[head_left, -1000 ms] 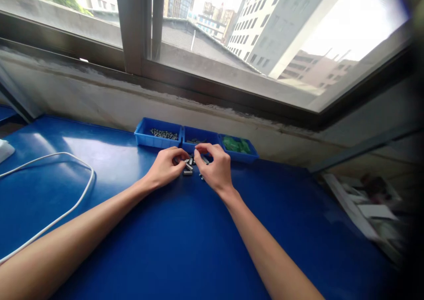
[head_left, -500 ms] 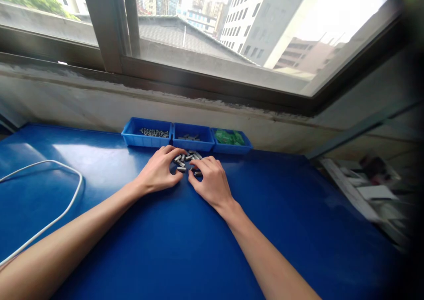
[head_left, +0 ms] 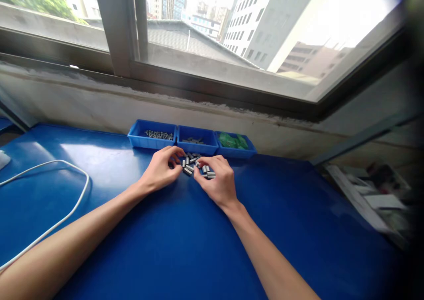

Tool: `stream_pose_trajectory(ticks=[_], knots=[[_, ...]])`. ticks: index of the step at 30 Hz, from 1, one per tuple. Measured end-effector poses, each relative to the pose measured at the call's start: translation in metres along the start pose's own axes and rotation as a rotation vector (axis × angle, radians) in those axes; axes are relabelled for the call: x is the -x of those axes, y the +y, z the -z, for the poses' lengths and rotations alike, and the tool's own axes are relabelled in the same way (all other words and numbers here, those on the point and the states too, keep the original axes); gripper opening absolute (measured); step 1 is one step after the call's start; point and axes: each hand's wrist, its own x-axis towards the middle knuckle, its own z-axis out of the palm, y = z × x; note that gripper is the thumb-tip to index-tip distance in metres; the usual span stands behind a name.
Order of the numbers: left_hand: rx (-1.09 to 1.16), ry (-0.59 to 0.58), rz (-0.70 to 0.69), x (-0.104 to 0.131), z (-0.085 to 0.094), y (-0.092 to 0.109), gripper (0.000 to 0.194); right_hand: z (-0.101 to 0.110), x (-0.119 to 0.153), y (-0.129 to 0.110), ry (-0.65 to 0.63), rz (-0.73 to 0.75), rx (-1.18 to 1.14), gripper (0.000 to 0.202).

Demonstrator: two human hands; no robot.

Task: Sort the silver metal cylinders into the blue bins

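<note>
Several short grey metal bars lie in a loose pile on the blue table, just in front of the bins. At the pile's left edge is my left hand, its fingers curved and its thumb apart from the index finger; I see nothing held there. My right hand is over the right side of the pile, thumb and index finger closed around a small metal bar. More bars show under and beside its fingers.
Three blue bins stand against the wall: the left bin has small metal parts, the middle bin grey pieces, the right bin green bags. A white cable curves across the table's left side.
The view has shifted slightly, moving the scene right. My right hand has drawn a little away from the left, and the bars between them are spread differently.
</note>
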Motion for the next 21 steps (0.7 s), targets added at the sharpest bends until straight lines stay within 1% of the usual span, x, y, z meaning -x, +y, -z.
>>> stream_pose_trajectory(ticks=[3,5,7,10,12,14,16,19,21], knots=[[0.012,0.178,0.170,-0.004,0.003,-0.001,0.026,-0.010,-0.020,-0.005,0.016,-0.022,-0.059,0.007],[-0.008,0.244,0.254,-0.005,0.004,-0.001,0.026,-0.022,-0.040,-0.009,0.009,0.006,-0.063,0.003],[-0.025,0.245,0.271,-0.006,0.004,-0.002,0.029,-0.036,-0.062,-0.013,-0.009,0.039,-0.062,0.002],[-0.055,0.198,0.260,-0.006,0.001,-0.004,0.036,-0.057,-0.092,-0.016,-0.010,0.023,-0.073,0.008],[-0.097,0.171,0.234,-0.005,0.000,-0.005,0.039,-0.066,-0.105,-0.015,-0.012,-0.009,-0.096,0.013],[-0.135,0.142,0.205,-0.005,-0.001,-0.005,0.042,-0.069,-0.108,-0.015,-0.001,-0.047,-0.111,0.016],[-0.161,0.116,0.181,-0.005,-0.001,-0.005,0.043,-0.064,-0.103,-0.015,0.010,-0.084,-0.139,0.016],[-0.194,0.089,0.153,-0.005,0.000,-0.004,0.042,-0.051,-0.082,-0.018,-0.002,-0.185,-0.247,0.014],[-0.211,0.074,0.143,-0.004,0.000,-0.005,0.040,-0.039,-0.066,-0.023,-0.024,-0.304,-0.344,0.016]])
